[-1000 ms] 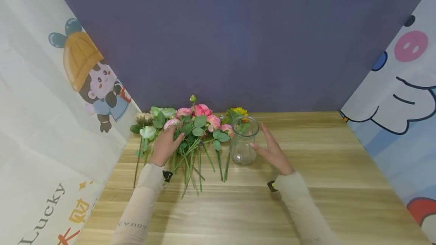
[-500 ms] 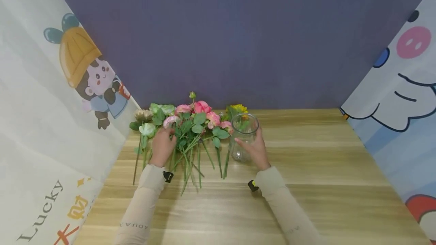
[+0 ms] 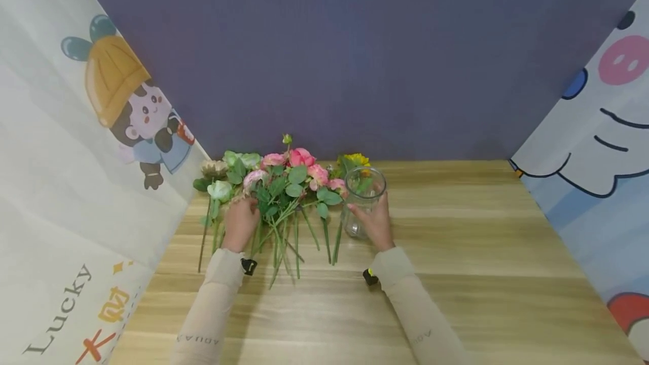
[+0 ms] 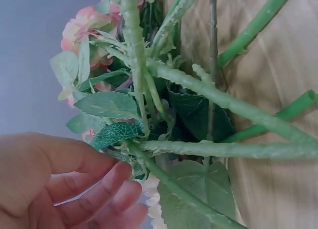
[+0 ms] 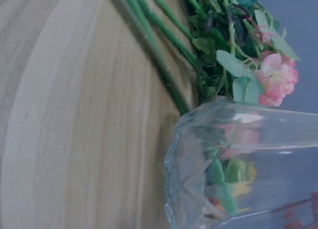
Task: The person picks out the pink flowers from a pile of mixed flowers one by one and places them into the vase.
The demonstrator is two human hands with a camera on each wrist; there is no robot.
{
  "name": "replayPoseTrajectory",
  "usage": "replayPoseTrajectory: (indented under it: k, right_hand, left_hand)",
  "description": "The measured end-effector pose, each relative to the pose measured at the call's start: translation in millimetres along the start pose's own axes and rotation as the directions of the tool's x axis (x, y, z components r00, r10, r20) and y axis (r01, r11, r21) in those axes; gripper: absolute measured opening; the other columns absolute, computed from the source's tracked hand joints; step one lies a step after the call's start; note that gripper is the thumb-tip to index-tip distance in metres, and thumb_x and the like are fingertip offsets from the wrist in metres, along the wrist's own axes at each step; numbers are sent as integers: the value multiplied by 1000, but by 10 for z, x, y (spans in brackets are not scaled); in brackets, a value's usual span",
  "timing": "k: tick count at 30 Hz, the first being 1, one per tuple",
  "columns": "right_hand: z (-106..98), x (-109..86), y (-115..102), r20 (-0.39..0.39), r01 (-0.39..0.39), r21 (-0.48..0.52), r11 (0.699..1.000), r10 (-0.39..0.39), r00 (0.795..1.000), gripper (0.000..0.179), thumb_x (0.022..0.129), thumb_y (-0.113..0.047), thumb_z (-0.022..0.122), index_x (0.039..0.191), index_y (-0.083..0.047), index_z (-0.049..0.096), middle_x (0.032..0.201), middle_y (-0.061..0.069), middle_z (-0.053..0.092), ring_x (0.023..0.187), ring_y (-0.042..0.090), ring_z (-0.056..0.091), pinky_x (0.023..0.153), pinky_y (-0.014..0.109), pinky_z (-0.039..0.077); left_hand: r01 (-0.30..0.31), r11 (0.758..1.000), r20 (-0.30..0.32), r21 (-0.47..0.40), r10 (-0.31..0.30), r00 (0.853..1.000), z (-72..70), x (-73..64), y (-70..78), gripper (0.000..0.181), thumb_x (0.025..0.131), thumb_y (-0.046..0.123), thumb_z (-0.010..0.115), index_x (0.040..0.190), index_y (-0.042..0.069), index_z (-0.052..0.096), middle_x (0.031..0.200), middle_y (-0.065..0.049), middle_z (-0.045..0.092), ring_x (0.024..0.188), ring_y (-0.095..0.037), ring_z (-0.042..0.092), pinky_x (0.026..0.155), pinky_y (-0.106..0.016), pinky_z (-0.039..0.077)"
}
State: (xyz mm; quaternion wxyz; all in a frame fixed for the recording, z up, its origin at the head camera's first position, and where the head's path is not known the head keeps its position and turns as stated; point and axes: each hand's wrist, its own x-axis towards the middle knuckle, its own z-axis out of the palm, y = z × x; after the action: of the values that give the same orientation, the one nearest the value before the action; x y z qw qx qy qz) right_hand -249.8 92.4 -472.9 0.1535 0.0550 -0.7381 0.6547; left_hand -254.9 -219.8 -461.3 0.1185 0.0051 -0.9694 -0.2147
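My left hand (image 3: 240,225) is at the left part of a heap of artificial flowers (image 3: 299,176). In the left wrist view, its thumb and forefinger pinch a green flower stem (image 4: 176,191) close to some leaves (image 4: 109,105); which bloom it belongs to cannot be made out. A clear glass vase (image 3: 356,223) stands upright to the right of the heap. Around its right side my right hand (image 3: 377,223) grips it, thumb towards the front. Through the glass (image 5: 268,134), the right wrist view shows pink and yellow petals behind.
Pale green blooms (image 3: 220,191) lie left, pink ones (image 3: 302,157) in the middle, a yellow flower (image 3: 357,160) behind the vase. Several stems point towards me on the wooden table (image 3: 456,275). A dark panel (image 3: 355,61) closes off the back, with printed cloths at both sides.
My right hand has moved left from beside the vase and now grips it. The left hand's fingers have drawn together among the stems. The vase and flowers look to be in place.
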Motion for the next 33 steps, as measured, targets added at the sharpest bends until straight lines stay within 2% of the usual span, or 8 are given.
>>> replayPoseTrajectory:
  k: [4,8,13,17,24,33]
  right_hand:
    - [-21,1,52,6,22,4,1000,-22,1000,85,75,-6,78,142,3,26,140,26,37,130,42,36,111,53,24]
    - [-7,-10,74,22,25,19,1000,-25,999,83,75,-6,79,141,2,28,138,28,38,127,44,38,110,54,25]
    - [18,10,223,5,33,45,998,-34,999,87,74,-9,81,141,5,27,139,30,37,127,45,38,110,54,25]
    - [36,61,395,-17,53,29,998,-53,998,88,73,-16,82,141,0,29,139,28,38,127,42,39,110,51,25]
    - [48,82,429,-33,50,-12,999,-51,998,91,73,-24,82,142,1,29,139,28,38,128,38,39,110,52,25]
    - [60,75,387,-49,60,-36,998,-62,997,89,73,-20,82,143,-4,29,141,27,36,130,41,36,111,50,24]
  left_hand:
    - [-19,1000,20,5,19,1000,23,-23,10,19,89,5,60,104,-4,68,87,-19,69,59,-25,61,54,-40,51]
    - [-8,1000,31,8,8,999,31,-54,-6,16,88,8,64,99,-2,70,90,-18,70,75,-30,66,64,-44,54]
    - [14,1000,82,8,-15,997,20,-51,7,18,87,13,67,99,-1,70,89,-16,70,73,-27,66,62,-42,54]
    - [-17,1000,99,23,15,995,13,-14,19,19,86,8,68,100,-3,69,91,-18,69,75,-29,66,65,-44,54]
    - [-32,999,117,43,27,993,30,53,25,21,84,3,67,103,-3,67,92,-18,69,75,-30,66,62,-43,54]
    - [-41,997,57,58,38,998,112,56,20,22,79,-6,60,100,-6,66,86,-20,68,68,-34,64,55,-45,52]
